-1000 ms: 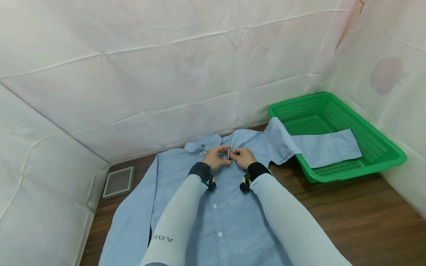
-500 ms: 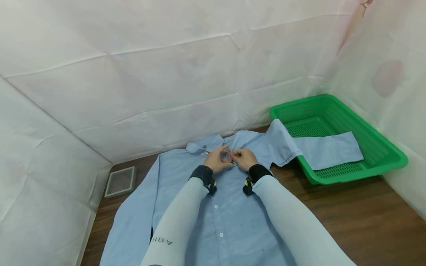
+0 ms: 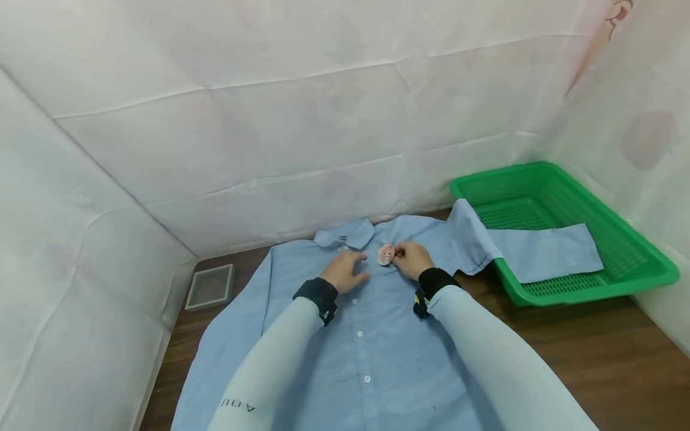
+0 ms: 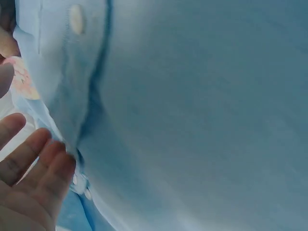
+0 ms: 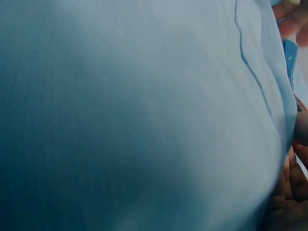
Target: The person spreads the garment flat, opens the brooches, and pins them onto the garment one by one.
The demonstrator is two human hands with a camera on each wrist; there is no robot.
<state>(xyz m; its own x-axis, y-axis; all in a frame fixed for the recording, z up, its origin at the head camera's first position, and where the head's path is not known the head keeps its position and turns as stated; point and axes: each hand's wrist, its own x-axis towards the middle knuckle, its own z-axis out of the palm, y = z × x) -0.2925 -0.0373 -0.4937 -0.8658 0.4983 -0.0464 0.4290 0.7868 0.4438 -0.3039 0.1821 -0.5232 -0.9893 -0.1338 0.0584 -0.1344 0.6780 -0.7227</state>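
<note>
A light blue button-up shirt (image 3: 396, 359) lies spread out, its collar at the far side. On its upper chest, right of the button strip, is a round pink-and-white badge (image 3: 386, 254), also seen at the left edge of the left wrist view. My right hand (image 3: 412, 261) pinches the badge at its right edge with curled fingers. Shirt cloth hides much of that hand in the right wrist view. My left hand (image 3: 343, 272) hovers over the button strip, left of the badge, its fingers spread and holding nothing.
A green plastic basket (image 3: 593, 293) stands at the right, with one shirt sleeve (image 3: 550, 252) draped into it. To the left lies a small clear-lidded box (image 3: 210, 287) on the brown wooden table (image 3: 539, 341). Pale sheeting (image 3: 323, 120) walls the back and sides.
My left hand has let go of the badge and drawn away to the left. The badge has turned from edge-on to show its pink face. The head view has shifted slightly.
</note>
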